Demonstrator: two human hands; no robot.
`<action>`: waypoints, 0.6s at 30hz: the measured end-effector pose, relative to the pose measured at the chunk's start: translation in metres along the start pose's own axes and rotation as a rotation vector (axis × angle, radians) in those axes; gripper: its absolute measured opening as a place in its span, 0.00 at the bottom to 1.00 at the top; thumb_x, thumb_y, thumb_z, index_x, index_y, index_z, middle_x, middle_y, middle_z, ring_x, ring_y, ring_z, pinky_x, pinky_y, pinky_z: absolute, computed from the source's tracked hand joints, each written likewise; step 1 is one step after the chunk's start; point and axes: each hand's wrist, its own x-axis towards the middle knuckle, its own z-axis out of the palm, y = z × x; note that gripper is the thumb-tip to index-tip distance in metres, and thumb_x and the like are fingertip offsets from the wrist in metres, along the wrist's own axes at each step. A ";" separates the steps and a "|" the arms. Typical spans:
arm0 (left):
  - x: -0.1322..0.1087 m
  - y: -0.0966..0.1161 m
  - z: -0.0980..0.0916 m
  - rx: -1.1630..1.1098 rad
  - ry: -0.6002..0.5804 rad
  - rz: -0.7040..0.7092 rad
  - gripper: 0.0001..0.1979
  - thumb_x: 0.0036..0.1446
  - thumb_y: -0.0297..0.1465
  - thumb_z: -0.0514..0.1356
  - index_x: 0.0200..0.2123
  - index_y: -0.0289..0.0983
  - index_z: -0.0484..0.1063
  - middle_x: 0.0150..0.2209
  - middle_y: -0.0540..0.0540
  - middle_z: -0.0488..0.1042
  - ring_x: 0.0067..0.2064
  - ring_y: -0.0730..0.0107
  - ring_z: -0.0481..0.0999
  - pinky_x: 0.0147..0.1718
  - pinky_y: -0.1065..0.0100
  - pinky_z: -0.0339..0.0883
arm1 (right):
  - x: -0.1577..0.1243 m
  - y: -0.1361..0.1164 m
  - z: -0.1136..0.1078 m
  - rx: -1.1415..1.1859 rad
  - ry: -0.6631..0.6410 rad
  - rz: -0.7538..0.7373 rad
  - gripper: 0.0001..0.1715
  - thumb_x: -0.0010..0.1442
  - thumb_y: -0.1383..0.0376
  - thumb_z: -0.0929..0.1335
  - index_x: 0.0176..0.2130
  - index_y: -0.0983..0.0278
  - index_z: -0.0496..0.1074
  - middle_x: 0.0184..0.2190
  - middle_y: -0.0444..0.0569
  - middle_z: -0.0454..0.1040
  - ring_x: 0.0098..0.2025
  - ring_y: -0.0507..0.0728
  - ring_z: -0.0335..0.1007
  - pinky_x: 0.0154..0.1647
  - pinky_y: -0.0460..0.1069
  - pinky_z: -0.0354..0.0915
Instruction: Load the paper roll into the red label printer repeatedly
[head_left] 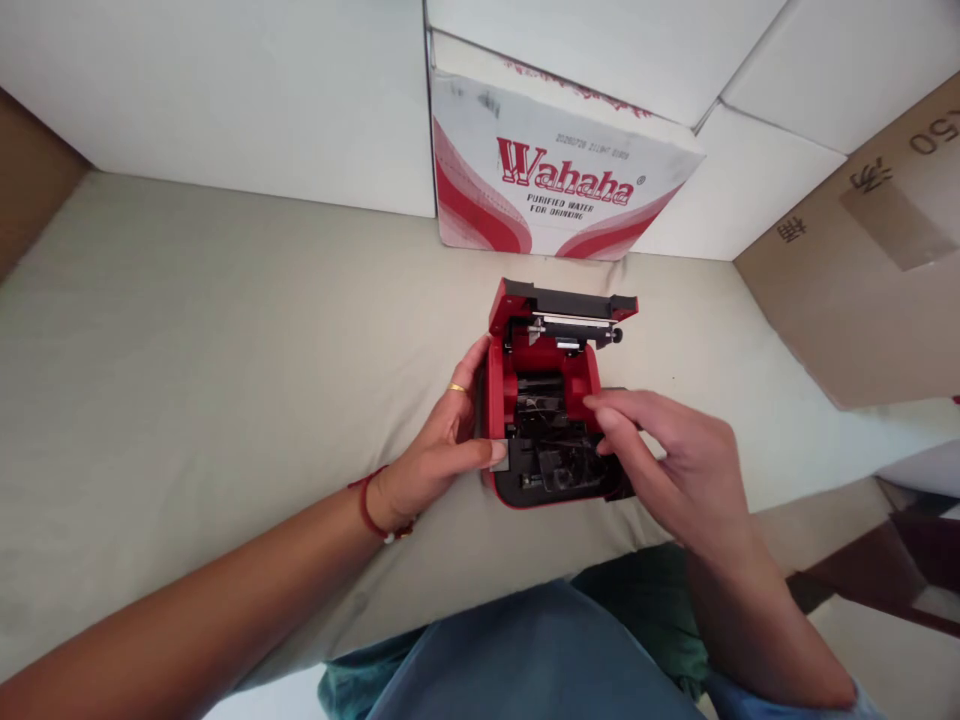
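A small red and black label printer (pixel 495 390) sits on the cloth-covered surface with its lid (pixel 577 305) raised, showing a roller and a dark inner bay. My left hand (pixel 442 435) grips the printer's left side, its thumb on the front left corner and the fingers along the outer wall. Over the right edge of the bay, my right hand (pixel 667 450) has thumb and forefinger pinched together; I cannot make out what, if anything, is between them. Something clear and shiny, like plastic film (pixel 559 465), lies across the front of the bay.
A Wahaha water carton (pixel 570 190) stands behind the printer among white boxes (pixel 300 100). A brown cardboard box (pixel 862 290) stands to the right. Pale cloth (pixel 225 330) covers the work surface, whose front edge runs close to my body.
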 end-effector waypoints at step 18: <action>0.000 -0.006 -0.003 0.050 0.029 0.023 0.61 0.60 0.47 0.77 0.89 0.57 0.50 0.86 0.42 0.63 0.76 0.40 0.77 0.73 0.43 0.78 | 0.100 -0.051 0.034 -0.667 -0.754 0.220 0.23 0.77 0.77 0.64 0.53 0.66 0.88 0.50 0.66 0.92 0.51 0.70 0.92 0.45 0.56 0.79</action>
